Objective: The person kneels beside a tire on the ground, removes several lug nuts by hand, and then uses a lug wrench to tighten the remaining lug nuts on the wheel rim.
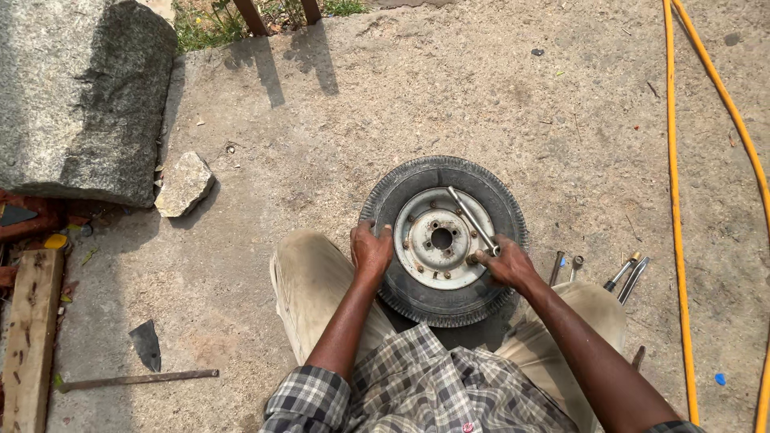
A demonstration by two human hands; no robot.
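Wheel (443, 240) lay flat on concrete ground (481, 104), between the knees | left hand (370, 250) curled over the tyre's left edge, fingers pressed together | right hand (507, 263) closed round the near end of a metal wrench (472, 218) lying across the rim | loose tools (626, 274) just right of the right hand | yellow hose (675, 200) farther right.

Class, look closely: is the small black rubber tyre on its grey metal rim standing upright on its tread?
No: the small black rubber tyre lies flat on the concrete ground, its grey metal rim facing up.
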